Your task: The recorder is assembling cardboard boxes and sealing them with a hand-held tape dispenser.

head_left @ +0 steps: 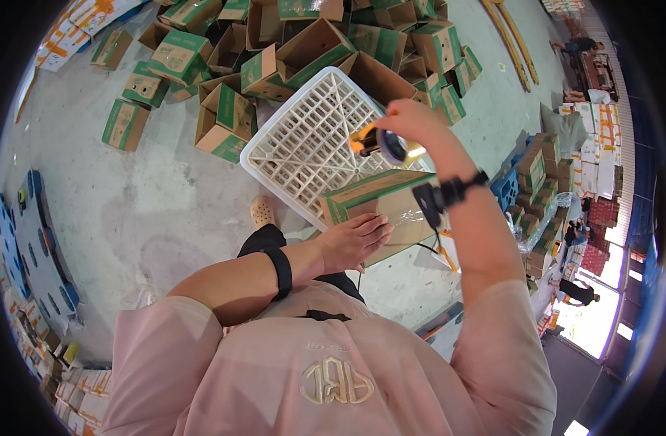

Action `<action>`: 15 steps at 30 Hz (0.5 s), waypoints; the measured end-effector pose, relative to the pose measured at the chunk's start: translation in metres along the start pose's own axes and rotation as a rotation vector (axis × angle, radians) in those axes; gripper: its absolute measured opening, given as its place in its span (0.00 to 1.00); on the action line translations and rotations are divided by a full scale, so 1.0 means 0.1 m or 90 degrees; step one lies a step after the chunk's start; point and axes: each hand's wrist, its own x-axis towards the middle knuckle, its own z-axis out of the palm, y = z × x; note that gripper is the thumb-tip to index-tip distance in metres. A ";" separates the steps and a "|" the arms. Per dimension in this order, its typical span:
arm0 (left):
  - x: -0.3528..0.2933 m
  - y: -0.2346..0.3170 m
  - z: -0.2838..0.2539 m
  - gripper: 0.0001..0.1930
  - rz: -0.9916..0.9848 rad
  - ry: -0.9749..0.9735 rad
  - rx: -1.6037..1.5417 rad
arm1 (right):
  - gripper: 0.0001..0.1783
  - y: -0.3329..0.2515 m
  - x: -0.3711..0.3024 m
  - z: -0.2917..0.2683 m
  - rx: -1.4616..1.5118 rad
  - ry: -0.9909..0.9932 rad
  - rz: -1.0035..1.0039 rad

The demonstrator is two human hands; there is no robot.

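Note:
A green and brown cardboard box (402,207) rests tilted on a white plastic crate (286,156) with a lattice surface. Across the box's near side lies my left hand (358,238), its fingers stretched out flat against the cardboard. My right hand (418,120) is closed around a tape dispenser (380,144), orange with a dark round roll, held just above the far side of the box. Part of the dispenser's handle is hidden in my grip. Clear shiny film or tape shows on the box near my left fingertips.
Many open green and brown cartons (300,58) lie piled beyond the crate. Blue pallets (38,251) stand at the left. Stacked cartons (540,174) and blue plastic (505,190) are at the right. Yellow bars (509,43) lie on the floor. Other people (579,292) are farther off.

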 end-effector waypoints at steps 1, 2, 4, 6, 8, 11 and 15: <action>0.01 0.00 0.01 0.49 -0.003 0.016 -0.007 | 0.25 -0.11 0.18 0.06 -0.018 -0.095 0.021; 0.02 -0.01 0.02 0.49 -0.002 0.015 -0.008 | 0.25 -0.19 0.26 0.18 -0.017 -0.096 0.022; 0.04 0.01 0.05 0.50 -0.009 0.045 -0.023 | 0.26 -0.28 0.29 0.34 -0.138 -0.227 0.018; 0.03 0.05 0.04 0.50 -0.007 0.016 -0.015 | 0.23 -0.13 0.04 0.30 -0.128 -0.199 -0.037; 0.05 0.01 0.02 0.50 -0.010 -0.007 0.001 | 0.20 -0.11 -0.45 -0.13 -0.076 -0.160 -0.072; -0.01 -0.01 0.04 0.49 -0.030 -0.012 -0.033 | 0.22 0.15 -1.61 -0.49 -0.020 -0.079 -0.044; 0.04 0.01 -0.04 0.48 -0.035 -0.005 -0.071 | 0.26 0.62 -2.93 0.47 0.004 -0.228 0.133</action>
